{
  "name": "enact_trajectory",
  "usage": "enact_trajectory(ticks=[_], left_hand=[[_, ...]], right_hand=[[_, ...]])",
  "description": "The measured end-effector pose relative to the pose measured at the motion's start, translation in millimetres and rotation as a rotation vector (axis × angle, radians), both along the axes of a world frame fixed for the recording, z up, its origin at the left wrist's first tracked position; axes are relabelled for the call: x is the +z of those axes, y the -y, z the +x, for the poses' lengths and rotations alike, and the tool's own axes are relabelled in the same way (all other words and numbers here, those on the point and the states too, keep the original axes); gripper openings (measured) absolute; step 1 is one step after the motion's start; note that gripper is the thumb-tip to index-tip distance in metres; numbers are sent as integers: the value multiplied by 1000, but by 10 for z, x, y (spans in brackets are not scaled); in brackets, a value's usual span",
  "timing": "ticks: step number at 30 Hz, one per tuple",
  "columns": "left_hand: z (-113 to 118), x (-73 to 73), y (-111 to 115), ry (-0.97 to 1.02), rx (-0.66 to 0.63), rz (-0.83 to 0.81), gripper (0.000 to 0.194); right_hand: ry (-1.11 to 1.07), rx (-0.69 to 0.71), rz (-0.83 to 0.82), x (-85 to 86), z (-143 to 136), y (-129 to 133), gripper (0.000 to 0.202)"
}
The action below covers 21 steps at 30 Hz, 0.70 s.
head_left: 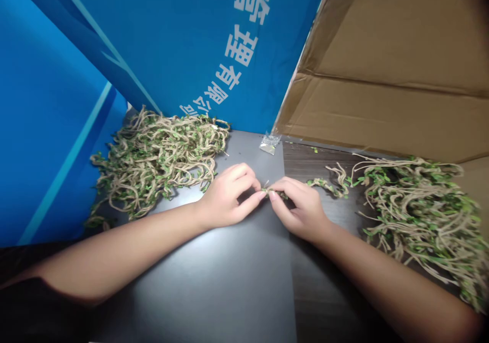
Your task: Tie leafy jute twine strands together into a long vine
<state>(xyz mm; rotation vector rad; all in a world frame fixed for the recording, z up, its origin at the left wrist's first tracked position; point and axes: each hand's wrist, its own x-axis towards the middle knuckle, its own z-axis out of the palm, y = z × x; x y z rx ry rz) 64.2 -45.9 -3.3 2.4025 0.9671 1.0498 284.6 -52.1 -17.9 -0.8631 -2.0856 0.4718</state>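
Note:
My left hand point(233, 195) pinches one end of a short green-and-tan twine piece point(270, 190) above the grey sheet's right edge. Close beside it, my right hand point(298, 205) pinches the same piece, and most of it is hidden by the fingers. The fingertips of both hands nearly touch. A loose leafy twine strand point(328, 186) lies just beyond my right hand. To the left is a large heap of knotted leafy twine point(160, 154); another heap with longer loose ends point(424, 210) lies at the right, beside my right forearm.
A grey sheet point(214, 282) covers part of the dark wooden table point(321, 287). A small clear packet point(269, 143) lies near the back edge. Blue panels with white characters point(191, 42) stand behind and left; brown cardboard point(397, 68) stands at back right.

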Motion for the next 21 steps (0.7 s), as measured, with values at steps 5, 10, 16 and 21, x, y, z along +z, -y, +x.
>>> enact_trajectory(ticks=[5,10,16,21], left_hand=[[-4,-11,10,-85,23,100,9],[-22,-24,5,-161,48,83,13],[-25,-59,8,-262,27,59,21],[-9,-93,5,-296,17,20,25]], right_hand=[[24,-18,58,-40,-33,10,14],[171,-60,186,-33,-17,38,11],[310,-88,298,26,-20,76,6],[412,-60,393,76,-28,84,10]])
